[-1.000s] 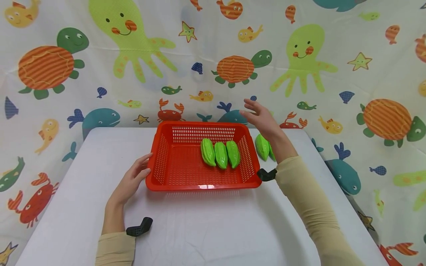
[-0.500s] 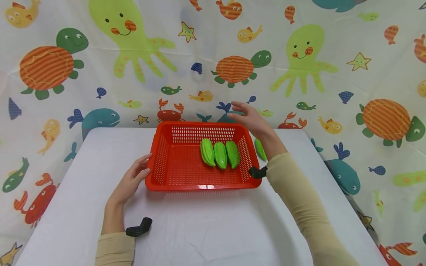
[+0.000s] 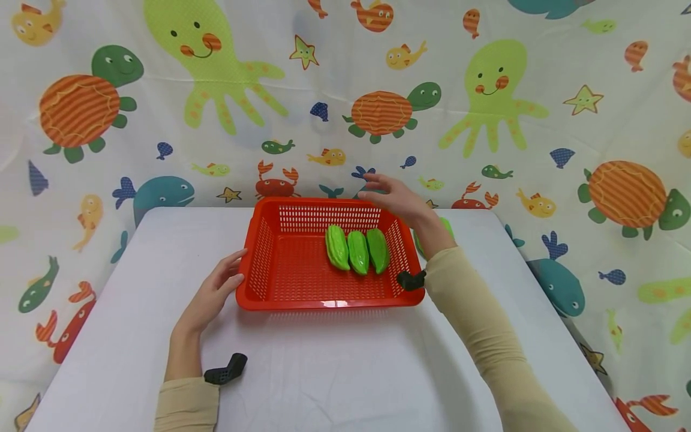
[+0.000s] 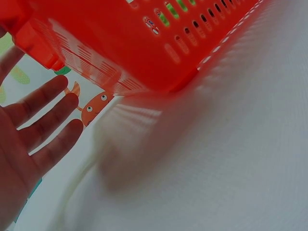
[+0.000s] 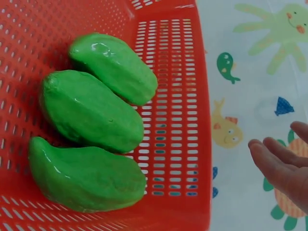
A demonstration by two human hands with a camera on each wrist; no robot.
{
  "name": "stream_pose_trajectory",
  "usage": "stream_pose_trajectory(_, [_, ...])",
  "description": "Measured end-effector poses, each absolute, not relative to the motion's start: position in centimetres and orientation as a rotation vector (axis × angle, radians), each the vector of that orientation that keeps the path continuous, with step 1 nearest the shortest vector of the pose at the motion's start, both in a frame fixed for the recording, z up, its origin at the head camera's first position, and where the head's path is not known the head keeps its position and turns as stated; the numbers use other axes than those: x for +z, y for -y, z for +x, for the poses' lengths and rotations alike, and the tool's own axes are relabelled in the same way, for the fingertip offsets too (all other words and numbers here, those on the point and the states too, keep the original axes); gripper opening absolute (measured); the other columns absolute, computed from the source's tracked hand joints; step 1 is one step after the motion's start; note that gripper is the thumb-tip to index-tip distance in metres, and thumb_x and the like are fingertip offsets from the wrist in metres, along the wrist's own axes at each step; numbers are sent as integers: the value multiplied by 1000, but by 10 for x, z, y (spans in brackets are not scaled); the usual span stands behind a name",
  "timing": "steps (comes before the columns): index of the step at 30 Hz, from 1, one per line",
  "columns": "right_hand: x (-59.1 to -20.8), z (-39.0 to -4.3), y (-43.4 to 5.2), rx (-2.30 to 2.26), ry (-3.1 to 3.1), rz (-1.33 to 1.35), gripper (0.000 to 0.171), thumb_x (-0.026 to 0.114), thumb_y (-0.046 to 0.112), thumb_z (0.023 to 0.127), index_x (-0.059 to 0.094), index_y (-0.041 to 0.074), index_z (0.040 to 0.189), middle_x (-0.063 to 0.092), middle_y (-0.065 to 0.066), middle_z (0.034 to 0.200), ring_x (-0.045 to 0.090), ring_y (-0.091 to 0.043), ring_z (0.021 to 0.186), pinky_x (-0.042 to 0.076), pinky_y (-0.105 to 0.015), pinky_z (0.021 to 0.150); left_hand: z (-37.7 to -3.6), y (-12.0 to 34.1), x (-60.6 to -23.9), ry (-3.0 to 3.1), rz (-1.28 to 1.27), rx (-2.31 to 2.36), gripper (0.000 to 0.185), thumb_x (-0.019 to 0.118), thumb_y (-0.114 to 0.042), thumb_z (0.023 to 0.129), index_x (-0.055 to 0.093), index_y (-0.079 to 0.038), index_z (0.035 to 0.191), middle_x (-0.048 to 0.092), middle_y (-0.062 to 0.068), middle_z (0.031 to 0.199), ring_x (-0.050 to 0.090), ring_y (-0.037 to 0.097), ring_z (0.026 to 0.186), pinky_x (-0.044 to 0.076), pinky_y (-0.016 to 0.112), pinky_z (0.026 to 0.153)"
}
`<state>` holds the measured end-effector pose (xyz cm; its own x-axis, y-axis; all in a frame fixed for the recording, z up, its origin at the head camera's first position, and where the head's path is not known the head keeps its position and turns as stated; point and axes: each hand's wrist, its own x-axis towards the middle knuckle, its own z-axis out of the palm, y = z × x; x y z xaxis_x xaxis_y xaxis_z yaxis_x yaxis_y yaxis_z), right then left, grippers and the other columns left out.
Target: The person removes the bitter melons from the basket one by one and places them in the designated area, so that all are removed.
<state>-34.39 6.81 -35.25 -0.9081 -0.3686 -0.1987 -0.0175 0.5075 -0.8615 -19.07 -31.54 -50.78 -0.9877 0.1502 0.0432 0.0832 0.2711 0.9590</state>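
My left hand [image 3: 216, 285] touches the left rim of a red plastic basket [image 3: 294, 303], its fingers mostly straight. In the left wrist view three fingers [image 4: 50, 115] spread beneath the rim. Inside the basket, on its right half, lie three glossy green ridged fruits [image 3: 358, 252] that look like star fruit, side by side. The right wrist view has these fruits [image 5: 91, 110] close up. My right hand [image 3: 396, 197] hovers above the basket's back right corner with relaxed fingers, holding nothing. Just outside the basket's right side, more green fruit [image 3: 447, 225] is partly hidden behind my right wrist.
A white-covered table [image 3: 324, 372] carries the basket. Behind and around it hangs a white curtain [image 3: 324, 78] printed with sea animals. Each wrist wears a black device [image 3: 225, 369]. The right forearm [image 3: 486, 324] crosses over the table's right part.
My right hand has moved left and slightly down, from beyond the basket's back right corner to above it, now covering more of the fruit outside. The left hand and basket stay put.
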Motion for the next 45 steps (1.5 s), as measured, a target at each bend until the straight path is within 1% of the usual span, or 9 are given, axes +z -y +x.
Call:
stream_pose_trajectory(2, [-355,-345,-67,-1343,-2401,-317,68,67,47,89,39,30,149,42,-1,149,35,-24,136,33,-53,110,-191,316,-508,-2461,229,1848,58,51,-35,101,29,-26,154,43,13,142,40,29,130,36,62,104])
stream_pose_trajectory(5, [-358,-346,-65,-1350,-2386,-326,67,67,47,89,40,30,148,42,-4,149,35,-25,135,33,-53,110,-192,317,-508,-2464,235,1845,57,50,-34,102,29,-26,154,44,13,141,40,29,129,37,62,104])
stream_pose_trajectory(12, [-363,-346,-62,-1320,-2391,-350,66,67,48,89,41,32,148,42,-3,149,38,-23,135,35,-50,109,-195,319,-508,-2472,251,1838,57,50,-34,102,30,-26,154,44,12,140,41,27,128,38,60,103])
stream_pose_trajectory(20, [-366,-346,-58,-1329,-2328,-414,65,66,45,91,40,29,149,42,-4,149,42,-23,133,36,-48,109,-195,320,-507,-2485,246,1814,57,50,-34,102,30,-27,154,44,11,141,42,25,127,40,48,101])
stream_pose_trajectory(24, [-370,-347,-55,-1309,-2312,-430,66,67,44,90,40,29,149,41,-6,149,44,-24,131,36,-50,109,-196,320,-508,-2475,242,1824,57,50,-34,102,29,-26,154,44,12,141,42,26,128,40,54,102])
stream_pose_trajectory(30, [-377,-349,-52,-1233,-2312,-407,69,70,50,86,42,33,147,39,-8,152,40,-25,133,35,-55,109,-196,319,-507,-2449,241,1852,57,51,-34,101,30,-27,154,43,13,142,39,30,129,36,63,103])
stream_pose_trajectory(33, [-380,-350,-51,-1205,-2305,-419,71,69,51,86,41,32,148,40,-7,151,39,-26,134,34,-56,108,-195,319,-507,-2455,243,1846,58,51,-34,101,30,-26,154,43,13,142,40,30,129,37,63,103])
stream_pose_trajectory(40, [-384,-352,-47,-1194,-2278,-415,72,69,49,87,39,30,150,43,-2,148,40,-26,133,35,-54,108,-196,320,-509,-2488,251,1809,56,49,-35,102,30,-28,154,45,11,140,42,24,127,41,51,101])
stream_pose_trajectory(45, [-390,-354,-46,-1192,-2252,-415,72,68,46,89,38,26,151,42,-7,149,41,-28,133,36,-53,108,-197,321,-512,-2480,238,1822,56,50,-37,101,30,-30,154,44,12,141,42,26,127,41,57,101])
